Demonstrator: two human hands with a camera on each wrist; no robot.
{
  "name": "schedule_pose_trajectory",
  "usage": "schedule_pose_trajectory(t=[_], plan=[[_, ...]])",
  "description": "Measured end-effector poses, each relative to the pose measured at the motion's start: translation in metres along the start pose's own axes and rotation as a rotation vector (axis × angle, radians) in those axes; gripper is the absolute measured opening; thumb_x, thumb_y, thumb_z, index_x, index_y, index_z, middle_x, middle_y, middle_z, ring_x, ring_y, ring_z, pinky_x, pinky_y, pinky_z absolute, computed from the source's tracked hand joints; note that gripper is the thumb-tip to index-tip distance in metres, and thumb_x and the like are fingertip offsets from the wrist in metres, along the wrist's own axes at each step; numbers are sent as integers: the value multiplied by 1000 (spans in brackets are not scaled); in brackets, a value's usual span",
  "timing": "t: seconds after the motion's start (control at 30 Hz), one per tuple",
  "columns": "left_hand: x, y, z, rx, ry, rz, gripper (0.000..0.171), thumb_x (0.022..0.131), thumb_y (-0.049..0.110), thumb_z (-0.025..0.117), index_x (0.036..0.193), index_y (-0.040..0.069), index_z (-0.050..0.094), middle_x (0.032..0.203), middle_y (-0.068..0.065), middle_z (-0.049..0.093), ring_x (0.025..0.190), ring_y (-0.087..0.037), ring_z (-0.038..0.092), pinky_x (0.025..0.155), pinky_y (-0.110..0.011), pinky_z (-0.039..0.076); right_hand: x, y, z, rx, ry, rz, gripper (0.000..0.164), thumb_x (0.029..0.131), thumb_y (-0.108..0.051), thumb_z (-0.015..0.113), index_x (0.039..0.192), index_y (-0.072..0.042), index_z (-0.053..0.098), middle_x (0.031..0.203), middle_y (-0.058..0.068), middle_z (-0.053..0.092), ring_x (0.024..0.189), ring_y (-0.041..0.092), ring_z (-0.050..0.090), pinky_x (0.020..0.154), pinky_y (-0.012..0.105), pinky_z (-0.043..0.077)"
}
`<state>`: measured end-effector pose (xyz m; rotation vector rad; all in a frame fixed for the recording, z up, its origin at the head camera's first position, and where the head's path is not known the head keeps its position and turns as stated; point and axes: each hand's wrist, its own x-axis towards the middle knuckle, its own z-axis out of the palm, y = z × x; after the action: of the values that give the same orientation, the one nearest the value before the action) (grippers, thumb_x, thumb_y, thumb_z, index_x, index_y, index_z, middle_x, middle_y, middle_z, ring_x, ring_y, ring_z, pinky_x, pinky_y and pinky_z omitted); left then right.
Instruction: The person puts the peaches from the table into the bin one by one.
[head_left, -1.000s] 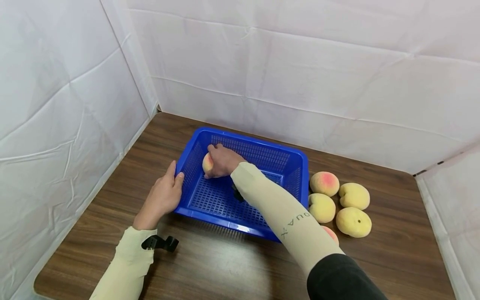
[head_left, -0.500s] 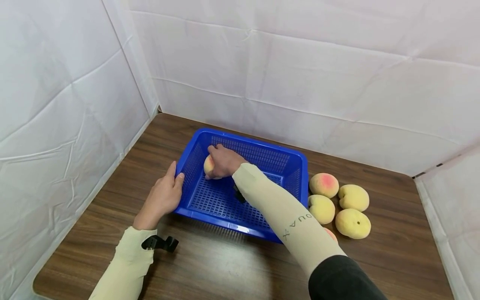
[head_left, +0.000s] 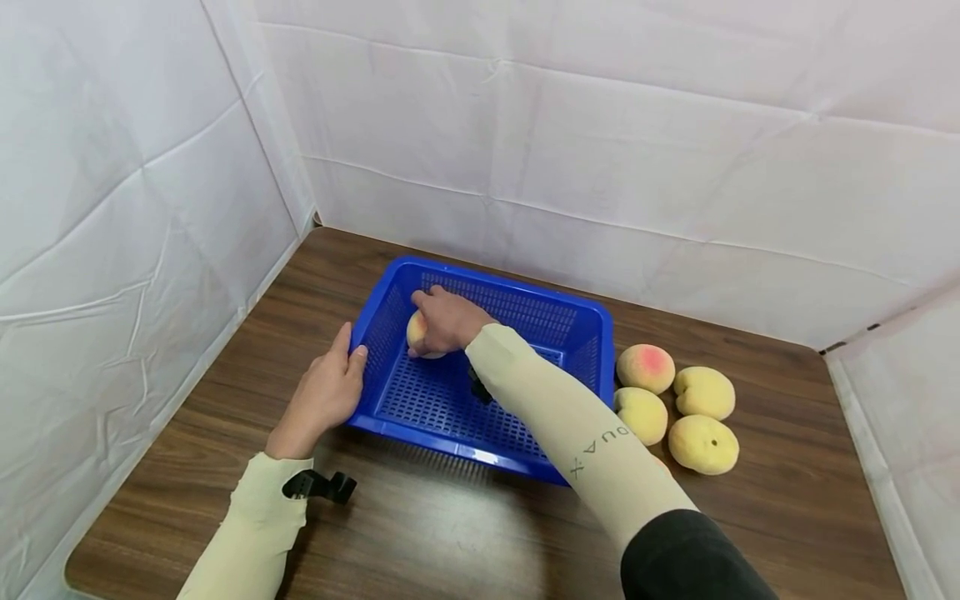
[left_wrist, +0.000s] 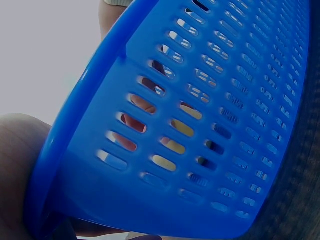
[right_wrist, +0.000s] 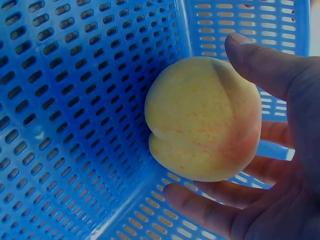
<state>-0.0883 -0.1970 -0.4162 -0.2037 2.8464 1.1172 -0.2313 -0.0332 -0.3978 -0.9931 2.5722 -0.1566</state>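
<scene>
A blue slotted plastic basket (head_left: 487, 454) sits on the table. On its left rim rests my left hand (head_left: 324, 392), the thumb hooked over the edge and the fingers outside. The left wrist view looks at the basket's slotted outer wall (left_wrist: 200, 125), with yellow and pink showing through. Inside the basket, my right hand (head_left: 450, 321) holds a yellow peach with a pink blush (head_left: 416, 331) in the far left corner. From the right wrist, the peach (right_wrist: 200, 120) appears close over the basket floor, thumb on one side and fingers curved round the other.
Several more peaches, among them a pink-topped one (head_left: 647, 368) and a yellow one (head_left: 703, 444), lie right of the basket on the brown wooden table (head_left: 420, 533). My right sleeve partly hides one. White cloth walls (head_left: 570, 158) stand behind and at both sides.
</scene>
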Motion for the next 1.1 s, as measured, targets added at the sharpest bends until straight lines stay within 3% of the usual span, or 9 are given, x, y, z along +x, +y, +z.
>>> schedule_pose_trajectory(t=[0.6, 1.1], plan=[[6, -1, -1, -18, -2, 26, 57, 107, 25, 26, 151, -3, 2, 146, -33, 30, 129, -44, 34, 104, -61, 30, -1, 4, -11, 17, 11, -17, 77, 82, -45, 72, 144, -13, 39, 137, 11, 44, 104, 19, 50, 90, 37, 47], [6, -3, -2, -11, -12, 13, 58, 107, 27, 25, 151, -2, 1, 147, -33, 27, 131, -45, 32, 105, -61, 27, -5, 3, -17, 31, 16, -9, 78, 83, -46, 72, 145, -14, 38, 143, 11, 41, 120, 22, 46, 101, 41, 42]])
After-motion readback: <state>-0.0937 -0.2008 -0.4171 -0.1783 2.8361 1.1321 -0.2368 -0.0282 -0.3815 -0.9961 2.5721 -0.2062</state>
